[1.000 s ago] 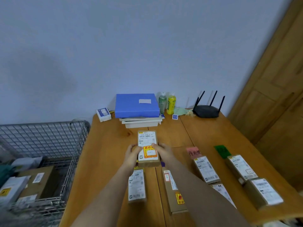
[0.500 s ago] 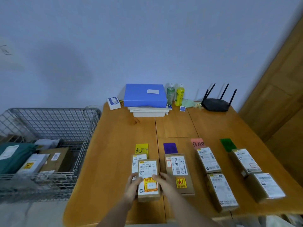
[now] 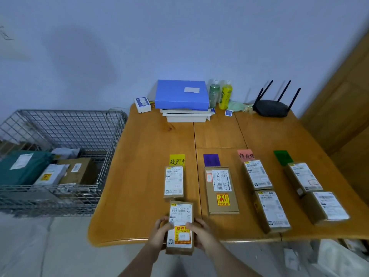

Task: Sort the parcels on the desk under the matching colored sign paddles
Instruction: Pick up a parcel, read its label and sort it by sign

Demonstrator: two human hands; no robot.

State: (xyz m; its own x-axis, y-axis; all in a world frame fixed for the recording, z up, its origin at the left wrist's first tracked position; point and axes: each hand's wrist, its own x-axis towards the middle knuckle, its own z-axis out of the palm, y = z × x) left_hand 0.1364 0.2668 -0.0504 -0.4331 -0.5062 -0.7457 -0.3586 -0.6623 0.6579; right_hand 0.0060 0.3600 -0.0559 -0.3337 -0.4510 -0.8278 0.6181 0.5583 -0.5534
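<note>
Desk (image 3: 143,176) | hands (image 3: 180,234) grip parcel (image 3: 180,220) | long axis pointing away

A brown cardboard parcel (image 3: 180,226) with a white shipping label and an orange fragile sticker is overhanging the table's (image 3: 139,176) near edge, lying in line with the yellow sign paddle (image 3: 177,159). Another parcel (image 3: 173,181) is lying flat between them, just below that paddle.

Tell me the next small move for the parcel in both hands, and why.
Probably set the held parcel down and let go: both hands grip it in line below the parcel under the yellow sign, overhanging the desk edge.
</note>
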